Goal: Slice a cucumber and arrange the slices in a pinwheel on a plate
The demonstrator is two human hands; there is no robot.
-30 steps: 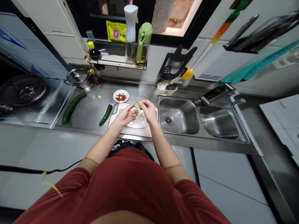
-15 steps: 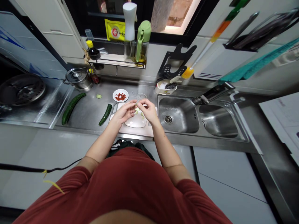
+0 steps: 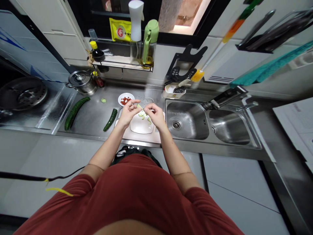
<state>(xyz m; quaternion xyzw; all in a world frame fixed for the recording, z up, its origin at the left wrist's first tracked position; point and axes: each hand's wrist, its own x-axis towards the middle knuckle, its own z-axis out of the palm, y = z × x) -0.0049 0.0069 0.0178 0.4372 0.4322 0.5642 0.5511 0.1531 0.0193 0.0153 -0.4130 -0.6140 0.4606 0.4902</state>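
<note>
Above a white plate [image 3: 141,129] my left hand [image 3: 127,115] and my right hand [image 3: 156,115] meet at the fingertips. A thin, pale green cucumber slice [image 3: 139,106] shows between them. My left thumb and fingers pinch it, and my right fingertips are closed at its near edge. Several cucumber slices [image 3: 142,116] lie on the plate below, partly hidden by my hands. The plate rests on a light cutting board [image 3: 124,135]. Left of the board are a cut length of cucumber [image 3: 110,120] and a whole cucumber [image 3: 76,112].
A small white dish [image 3: 120,100] of red chopped pieces and a clear bowl [image 3: 148,101] stand behind my hands. A cucumber end [image 3: 103,100] and a lidded pot [image 3: 81,83] are at the left. To the right is a double sink [image 3: 188,119] with a faucet [image 3: 223,99].
My left hand has turned and its fingers have spread upward, so more of the cucumber slice shows. My right hand stays nearly in place, still pinched.
</note>
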